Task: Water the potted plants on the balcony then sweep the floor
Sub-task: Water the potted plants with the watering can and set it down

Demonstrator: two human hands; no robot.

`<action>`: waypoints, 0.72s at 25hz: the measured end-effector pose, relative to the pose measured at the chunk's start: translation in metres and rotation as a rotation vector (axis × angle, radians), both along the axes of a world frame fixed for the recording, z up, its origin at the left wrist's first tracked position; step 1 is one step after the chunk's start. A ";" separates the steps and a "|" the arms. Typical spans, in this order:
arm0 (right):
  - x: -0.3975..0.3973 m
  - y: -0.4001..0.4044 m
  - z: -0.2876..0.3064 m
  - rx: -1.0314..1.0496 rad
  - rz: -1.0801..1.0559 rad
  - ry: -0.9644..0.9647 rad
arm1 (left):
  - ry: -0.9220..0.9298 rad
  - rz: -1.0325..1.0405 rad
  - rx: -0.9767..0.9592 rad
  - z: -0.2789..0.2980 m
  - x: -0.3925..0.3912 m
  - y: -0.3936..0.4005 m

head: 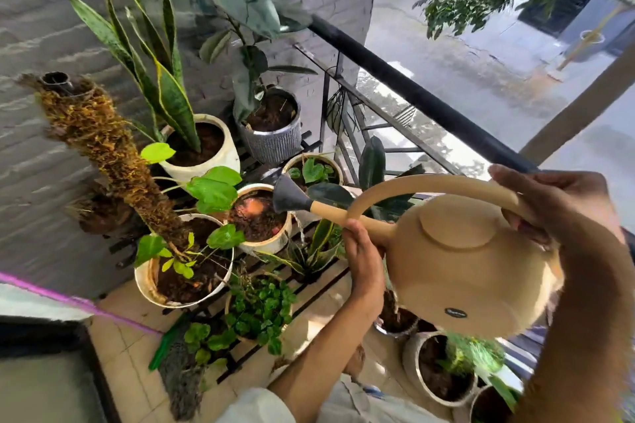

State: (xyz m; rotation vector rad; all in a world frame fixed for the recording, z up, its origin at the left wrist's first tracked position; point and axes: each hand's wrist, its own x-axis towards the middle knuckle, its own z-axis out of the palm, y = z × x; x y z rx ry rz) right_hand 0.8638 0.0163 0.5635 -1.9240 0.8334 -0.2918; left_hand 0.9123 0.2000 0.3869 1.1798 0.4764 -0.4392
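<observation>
I hold a beige watering can [470, 261] tipped to the left. My right hand [546, 195] grips its arched handle and my left hand [364, 257] supports the spout near the body. The dark rose head [290, 199] hangs over a white pot of bare soil [261, 219], and a thin stream of water falls beside it toward a small snake plant [316, 250]. Several potted plants stand on a black slatted rack [309, 288]: a tall snake plant [199, 144], a rubber plant in a grey ribbed pot [271, 127], and a moss-pole plant [182, 261].
A black railing [412, 92] runs along the right over the street below. The grey brick wall [41, 113] closes the left side. A green-handled broom [178, 364] lies on the tiled floor. More pots [436, 364] stand at the lower right.
</observation>
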 end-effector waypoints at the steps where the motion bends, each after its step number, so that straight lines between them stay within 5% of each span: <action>1: 0.003 -0.008 0.001 -0.009 0.007 -0.006 | 0.006 0.014 -0.011 0.000 0.002 -0.009; 18: 0.026 -0.068 0.008 0.020 0.214 -0.103 | 0.030 0.173 -0.022 -0.001 0.012 -0.077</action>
